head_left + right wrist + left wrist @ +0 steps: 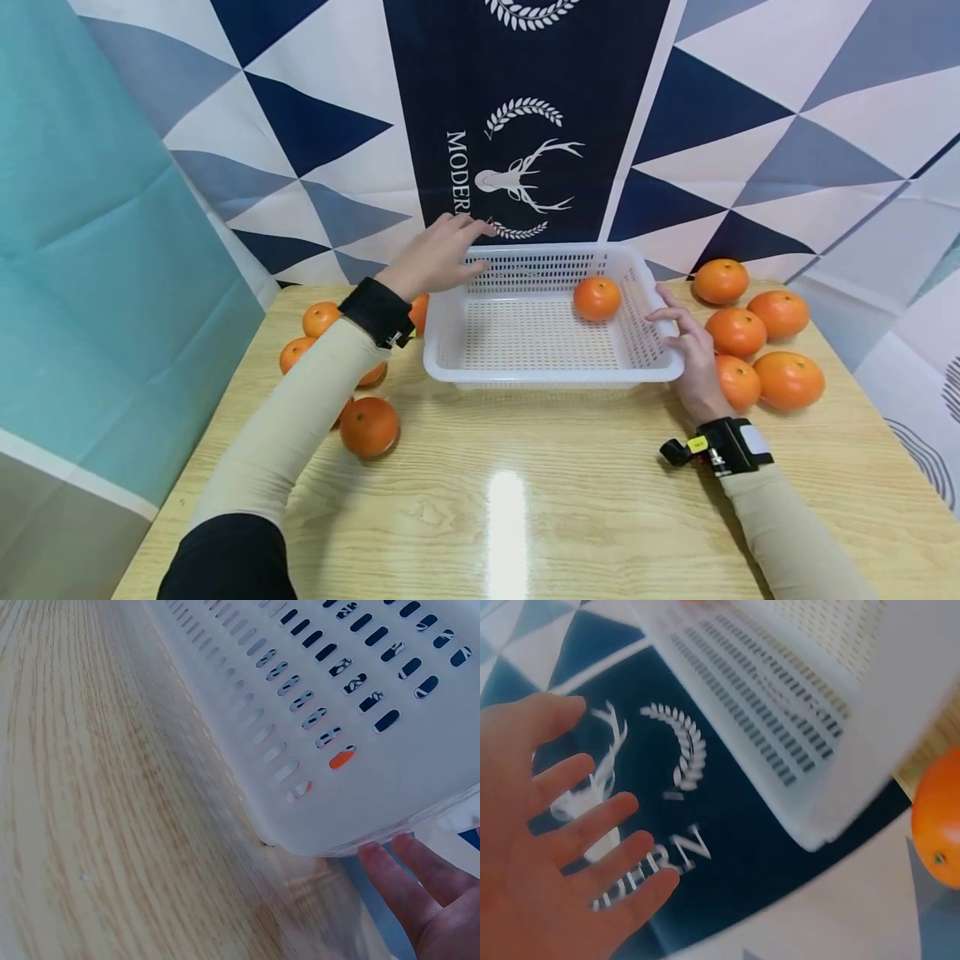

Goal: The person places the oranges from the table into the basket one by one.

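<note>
A white plastic basket [540, 377] with slotted walls stands on the wooden table, with one orange [597, 298] inside towards its right end. My left hand [442, 254] hovers over the basket's back left corner. Its fingers are spread and hold nothing; the left wrist view shows the hand [577, 832] apart from the basket wall [757, 712]. At the basket's right rim is my right hand [693, 358], its fingers hooked over the edge. Two of its fingers [401, 881] show by the basket's corner in the right wrist view; its thumb is hard to make out.
Several oranges [737, 332] are grouped on the table right of the basket, close to my right hand. More oranges [369, 427] lie on the left, partly hidden by my left forearm. A patterned cloth [330, 125] hangs behind the table [585, 483].
</note>
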The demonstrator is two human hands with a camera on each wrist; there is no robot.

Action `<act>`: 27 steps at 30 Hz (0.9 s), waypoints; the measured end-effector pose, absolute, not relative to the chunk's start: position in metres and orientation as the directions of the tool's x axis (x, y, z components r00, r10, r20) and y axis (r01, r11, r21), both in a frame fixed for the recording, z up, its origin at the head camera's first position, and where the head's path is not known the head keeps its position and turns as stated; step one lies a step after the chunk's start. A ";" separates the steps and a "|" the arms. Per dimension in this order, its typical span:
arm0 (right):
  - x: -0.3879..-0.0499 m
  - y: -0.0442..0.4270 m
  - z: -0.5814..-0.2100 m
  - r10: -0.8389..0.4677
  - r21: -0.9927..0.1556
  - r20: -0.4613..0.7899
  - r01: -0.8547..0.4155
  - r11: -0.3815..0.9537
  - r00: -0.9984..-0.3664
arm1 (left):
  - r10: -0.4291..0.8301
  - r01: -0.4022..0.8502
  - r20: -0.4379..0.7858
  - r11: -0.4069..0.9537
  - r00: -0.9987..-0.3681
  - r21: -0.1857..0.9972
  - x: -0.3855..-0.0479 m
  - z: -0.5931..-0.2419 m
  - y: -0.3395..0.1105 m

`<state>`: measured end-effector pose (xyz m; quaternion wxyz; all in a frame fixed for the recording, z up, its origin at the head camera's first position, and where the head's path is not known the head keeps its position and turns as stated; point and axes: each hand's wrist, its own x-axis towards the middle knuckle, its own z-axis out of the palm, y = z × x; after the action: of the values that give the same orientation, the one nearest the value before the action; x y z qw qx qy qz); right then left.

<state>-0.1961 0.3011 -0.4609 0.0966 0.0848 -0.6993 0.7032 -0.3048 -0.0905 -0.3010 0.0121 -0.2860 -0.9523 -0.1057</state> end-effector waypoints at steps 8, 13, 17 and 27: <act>-0.197 0.301 -0.461 0.028 -0.966 0.258 -0.258 0.004 -0.966 | 0.466 0.467 0.058 0.858 -0.883 0.215 -0.311 -0.305 -0.132; -0.197 0.302 -0.461 0.030 -0.964 0.264 -0.263 0.022 -0.964 | 0.423 0.417 0.028 0.878 -0.906 0.234 -0.313 -0.314 -0.158; -0.197 0.303 -0.461 0.027 -0.965 0.261 -0.260 0.020 -0.965 | 0.404 0.394 0.019 0.881 -0.915 0.261 -0.314 -0.324 -0.176; -0.197 0.302 -0.461 0.024 -0.969 0.247 -0.248 -0.008 -0.969 | 0.387 0.359 -0.058 0.894 -0.920 0.269 -0.315 -0.340 -0.189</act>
<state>-0.1971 0.3021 -0.4607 0.0961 0.0802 -0.6976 0.7055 -0.3149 -0.1892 -0.3398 -0.0548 -0.1919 -0.9715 -0.1276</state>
